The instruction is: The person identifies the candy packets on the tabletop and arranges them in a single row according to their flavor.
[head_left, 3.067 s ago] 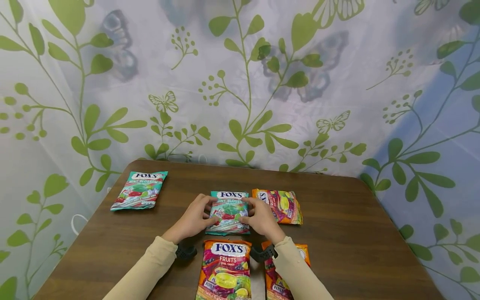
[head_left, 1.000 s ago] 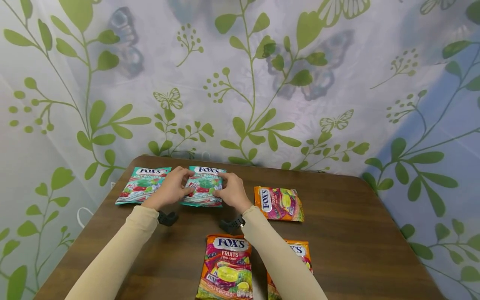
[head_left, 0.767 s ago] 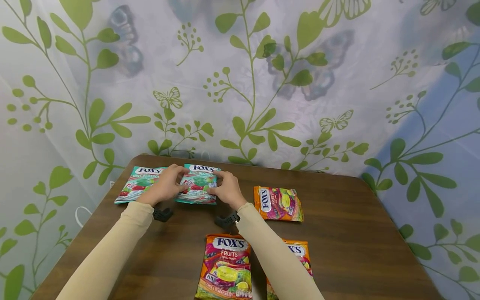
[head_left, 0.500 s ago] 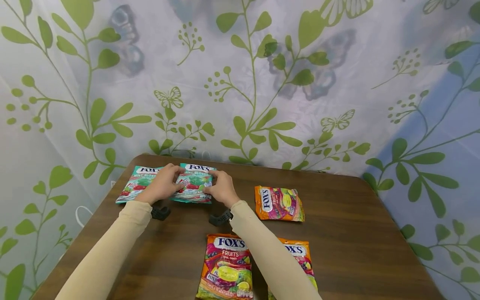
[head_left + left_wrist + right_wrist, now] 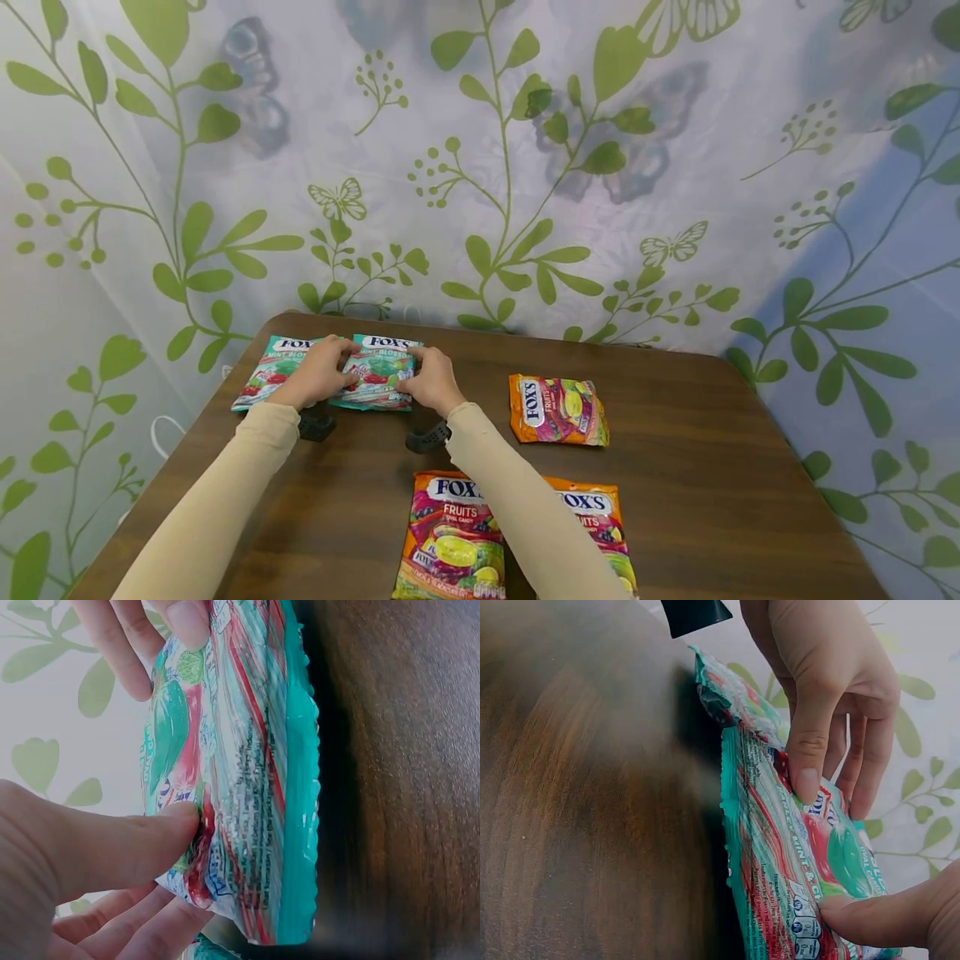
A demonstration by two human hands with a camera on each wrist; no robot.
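A teal Fox's Mint Blossom candy bag lies near the back left of the table, held between both hands. My left hand grips its left side, thumb pressing the front in the left wrist view. On the opposite side my right hand grips the bag, with its thumb on the printed face. A second teal Mint Blossom bag lies just left of it, partly covered by my left hand. The right wrist view shows this second bag right at the held bag's end.
An orange Fox's Fruits bag lies sideways right of centre. Two more stand nearer: one fruits bag at front centre and another fruits bag, partly under the right sleeve. Behind the brown table hangs a leaf-patterned curtain.
Both hands have carried the teal bag from mid-table to the back left, beside the other teal bag. Over the last second it shifted farther left, closing the gap.
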